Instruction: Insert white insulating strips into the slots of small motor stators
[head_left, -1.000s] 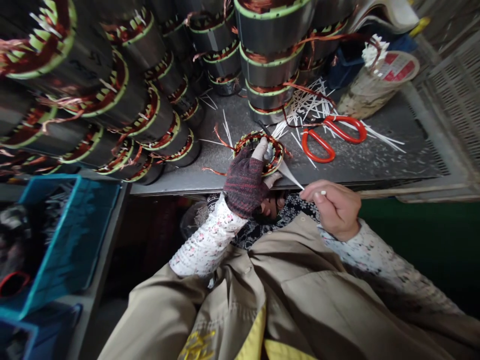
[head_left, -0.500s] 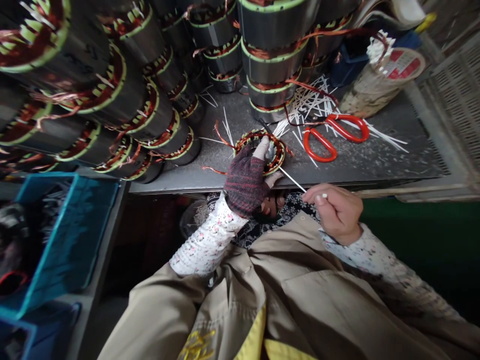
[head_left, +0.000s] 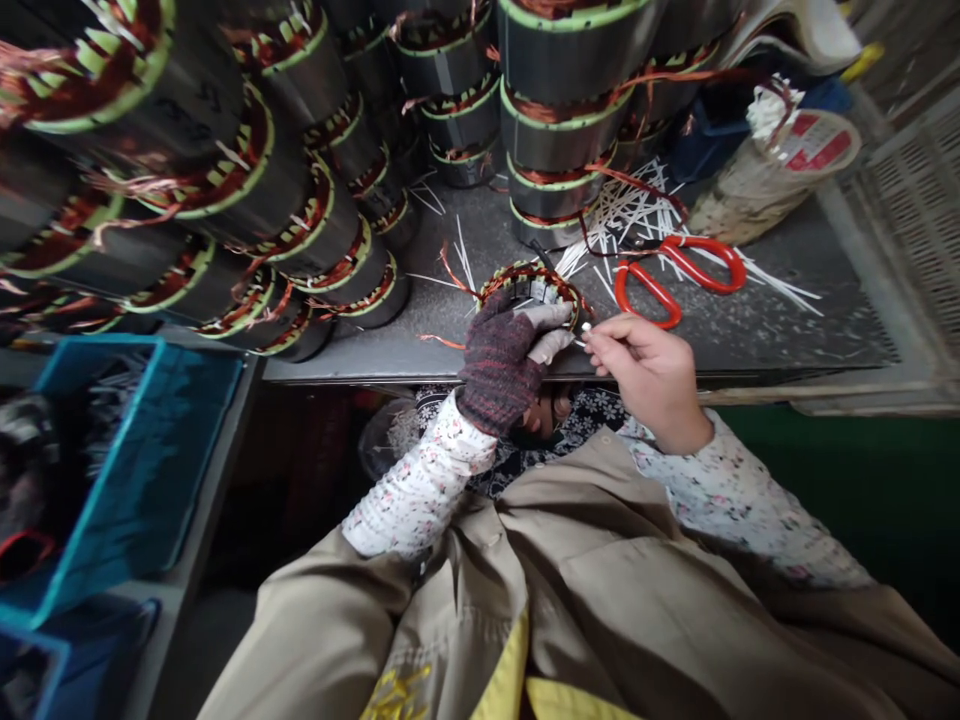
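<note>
A motor stator (head_left: 534,272) with copper windings and a pale green rim stands near the front edge of the bench. My left hand (head_left: 508,352), in a dark knitted glove with some fingertips wrapped in white, is closed over the stator's near side. Just right of the rim, my right hand (head_left: 651,375) pinches a thin white tie cord (head_left: 586,327) between thumb and forefinger. Most of the cord is hidden by the fingers. Orange-red handled scissors (head_left: 649,292) lie beyond my right hand, beside a heap of loose white cords (head_left: 626,212).
Stacks of wound stators (head_left: 566,130) rise at the back and left. A wrapped roll (head_left: 772,180) stands at the back right, near a perforated grey panel (head_left: 919,210). At lower left is a teal bin (head_left: 180,450).
My right hand has moved up and left to the stator's rim, and the cord stretched between them has shortened. My left fingers have shifted from inside the stator to its near right rim.
</note>
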